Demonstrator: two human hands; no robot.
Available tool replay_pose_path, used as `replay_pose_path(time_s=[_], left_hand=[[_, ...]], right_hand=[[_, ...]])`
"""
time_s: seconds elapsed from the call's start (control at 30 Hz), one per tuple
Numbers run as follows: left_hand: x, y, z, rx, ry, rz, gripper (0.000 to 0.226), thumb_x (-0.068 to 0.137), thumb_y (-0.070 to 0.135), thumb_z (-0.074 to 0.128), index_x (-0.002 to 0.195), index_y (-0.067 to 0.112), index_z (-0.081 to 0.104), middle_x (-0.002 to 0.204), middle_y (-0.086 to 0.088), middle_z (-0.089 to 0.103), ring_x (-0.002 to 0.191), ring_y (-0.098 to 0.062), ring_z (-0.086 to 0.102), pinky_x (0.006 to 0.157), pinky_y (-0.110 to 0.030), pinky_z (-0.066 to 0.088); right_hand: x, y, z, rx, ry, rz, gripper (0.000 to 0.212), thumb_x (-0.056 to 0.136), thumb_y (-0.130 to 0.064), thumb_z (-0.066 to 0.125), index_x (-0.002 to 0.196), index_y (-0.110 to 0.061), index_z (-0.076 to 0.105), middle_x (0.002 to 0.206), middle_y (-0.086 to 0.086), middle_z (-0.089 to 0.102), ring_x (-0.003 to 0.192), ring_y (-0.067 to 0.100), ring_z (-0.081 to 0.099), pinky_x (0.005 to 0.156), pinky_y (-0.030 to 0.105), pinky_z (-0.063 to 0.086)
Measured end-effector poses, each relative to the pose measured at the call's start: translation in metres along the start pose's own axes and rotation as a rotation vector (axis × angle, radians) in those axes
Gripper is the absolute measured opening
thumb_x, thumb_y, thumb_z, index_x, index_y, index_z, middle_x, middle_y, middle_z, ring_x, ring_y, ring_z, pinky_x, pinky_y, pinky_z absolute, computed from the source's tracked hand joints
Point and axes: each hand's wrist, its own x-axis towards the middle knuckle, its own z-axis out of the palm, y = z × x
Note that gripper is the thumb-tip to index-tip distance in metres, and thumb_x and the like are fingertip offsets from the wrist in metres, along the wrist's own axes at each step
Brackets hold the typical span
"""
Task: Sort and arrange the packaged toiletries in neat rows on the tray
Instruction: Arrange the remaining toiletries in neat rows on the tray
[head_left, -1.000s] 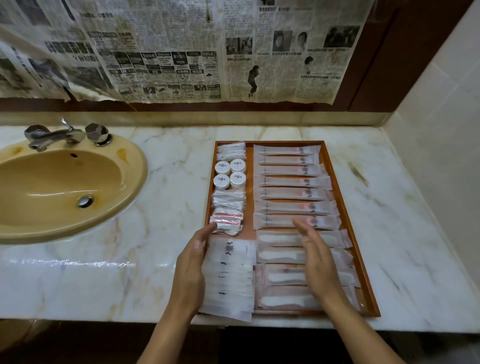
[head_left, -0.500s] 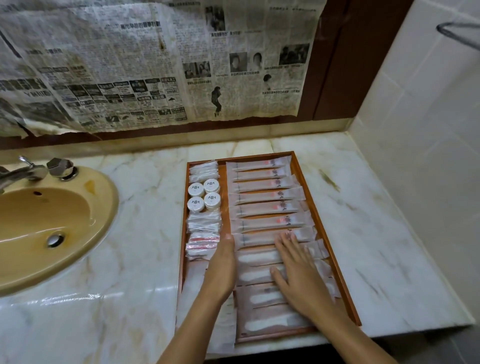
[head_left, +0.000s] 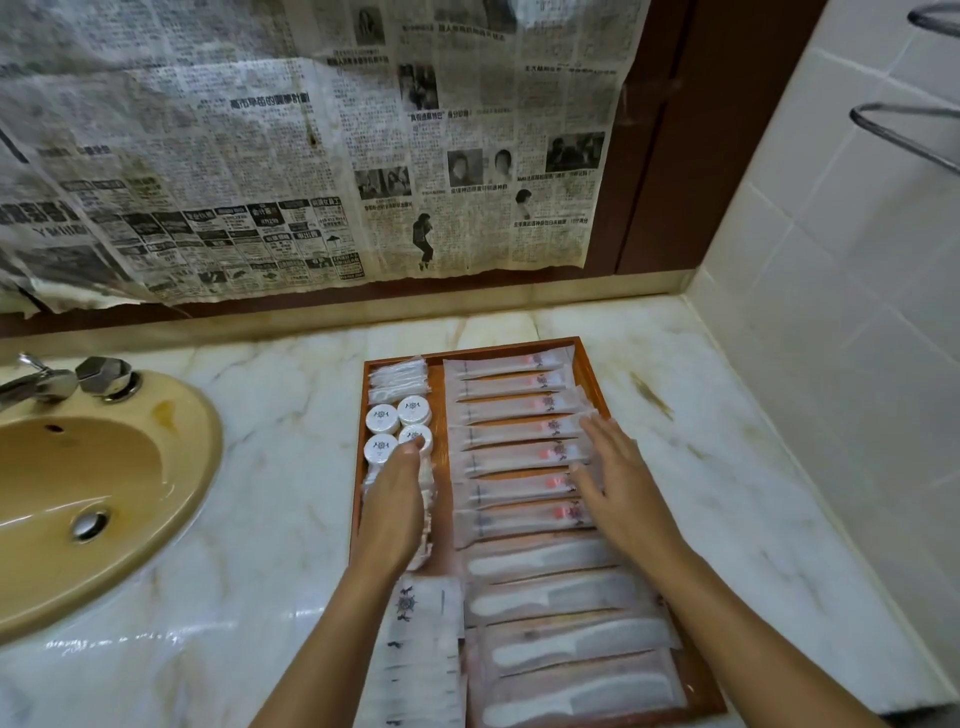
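Newspaper (head_left: 322, 150), hung on the wall behind the tray (head_left: 597, 374): Chinese print, mirrored and mostly too blurred to read; one headline partly legible, "高市早苗的", with mirrored Latin capitals at the far left.
Round white jars (head_left: 397, 426), far left part of the tray: dark emblem on each lid, no legible wording.
Long sachets (head_left: 519, 431), right column of the tray: small dark emblem, no readable words.
Flat packets (head_left: 421, 639), near left corner of the tray: same emblem, unreadable.

Left hand (head_left: 397, 501) is lying flat over small packets beside round jars (head_left: 397, 427); right hand (head_left: 621, 486) is resting open on long sachets (head_left: 519, 457) in wooden tray (head_left: 597, 374).
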Motion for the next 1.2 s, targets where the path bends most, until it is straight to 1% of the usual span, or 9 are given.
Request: replay_pose_path(time_s=[0.17, 0.27, 0.37, 0.5, 0.6, 0.8, 1.0, 1.1, 1.2], left_hand=[[0.021, 0.006, 0.002, 0.012, 0.005, 0.022, 0.032, 0.099, 0.051, 0.036, 0.116, 0.04, 0.06, 0.127, 0.01, 0.061, 0.112, -0.011, 0.055, 0.099, -0.035, 0.039], [0.019, 0.013, 0.012, 0.1, -0.091, 0.067, 0.028, 0.106, 0.041, 0.028, 0.101, 0.048, 0.055, 0.108, 0.022, 0.059, 0.101, -0.001, 0.055, 0.094, -0.029, 0.036], [0.027, 0.004, 0.024, 0.247, -0.193, 0.158, 0.04, 0.107, 0.04, 0.02, 0.132, 0.038, 0.05, 0.136, 0.013, 0.051, 0.124, -0.003, 0.047, 0.107, -0.022, 0.033], [0.026, 0.004, 0.035, 0.27, -0.228, 0.161, 0.036, 0.107, 0.035, 0.023, 0.131, 0.029, 0.05, 0.12, 0.017, 0.048, 0.106, 0.006, 0.047, 0.077, 0.005, 0.025], [0.026, 0.005, 0.038, 0.324, -0.241, 0.19, 0.031, 0.107, 0.033, 0.023, 0.124, 0.031, 0.05, 0.117, 0.016, 0.048, 0.109, -0.001, 0.044, 0.078, 0.0, 0.028], [0.039, 0.011, 0.017, 0.26, -0.097, 0.239, 0.041, 0.107, 0.038, 0.025, 0.138, 0.029, 0.05, 0.137, 0.013, 0.051, 0.127, -0.006, 0.045, 0.104, -0.024, 0.032], [0.051, 0.001, -0.029, 0.195, 0.19, 0.239, 0.036, 0.107, 0.025, 0.03, 0.129, 0.018, 0.058, 0.123, 0.006, 0.059, 0.112, -0.013, 0.054, 0.087, -0.022, 0.038], [0.049, -0.014, -0.039, 0.219, 0.203, 0.179, 0.038, 0.108, 0.025, 0.028, 0.136, 0.015, 0.052, 0.125, 0.006, 0.051, 0.116, -0.011, 0.046, 0.095, -0.02, 0.033], [0.044, -0.025, -0.04, 0.21, 0.138, 0.171, 0.037, 0.108, 0.026, 0.025, 0.132, 0.021, 0.054, 0.122, 0.006, 0.056, 0.106, -0.009, 0.053, 0.08, -0.003, 0.034]], right_hand=[[0.022, 0.013, 0.004, -0.085, -0.047, 0.03, 0.056, 0.102, -0.032, 0.042, 0.154, -0.023, 0.023, 0.161, -0.007, 0.018, 0.149, 0.009, 0.008, 0.123, 0.036, 0.006], [0.028, 0.017, 0.012, -0.154, -0.069, -0.011, 0.057, 0.102, -0.034, 0.039, 0.155, -0.023, 0.02, 0.162, -0.006, 0.016, 0.15, 0.008, 0.006, 0.122, 0.033, 0.001], [0.033, 0.02, 0.019, -0.224, -0.095, -0.037, 0.058, 0.102, -0.035, 0.037, 0.155, -0.023, 0.019, 0.162, -0.006, 0.016, 0.15, 0.008, 0.004, 0.122, 0.034, -0.003], [0.034, 0.023, 0.024, -0.299, -0.138, -0.049, 0.06, 0.099, -0.044, 0.027, 0.155, -0.027, 0.017, 0.163, -0.006, 0.012, 0.15, 0.008, -0.002, 0.123, 0.037, -0.006], [0.035, 0.026, 0.024, -0.338, -0.172, -0.054, 0.068, 0.092, -0.053, 0.014, 0.156, -0.028, 0.014, 0.163, -0.007, 0.01, 0.15, 0.007, -0.003, 0.122, 0.037, -0.009], [0.04, 0.024, 0.011, -0.025, 0.075, -0.008, 0.054, 0.102, -0.028, 0.042, 0.153, -0.025, 0.025, 0.16, -0.009, 0.019, 0.149, 0.004, 0.004, 0.122, 0.034, -0.003], [0.04, 0.041, 0.001, 0.127, 0.011, 0.191, 0.055, 0.104, -0.035, 0.037, 0.155, -0.025, 0.019, 0.16, -0.004, 0.024, 0.147, 0.013, 0.022, 0.119, 0.033, 0.022], [0.034, 0.045, 0.008, 0.123, -0.029, 0.182, 0.058, 0.102, -0.041, 0.036, 0.155, -0.027, 0.016, 0.16, -0.006, 0.025, 0.145, 0.012, 0.026, 0.117, 0.031, 0.025], [0.032, 0.045, 0.01, 0.138, -0.039, 0.193, 0.061, 0.101, -0.042, 0.036, 0.156, -0.026, 0.013, 0.161, -0.007, 0.019, 0.147, 0.012, 0.022, 0.115, 0.027, 0.021]])
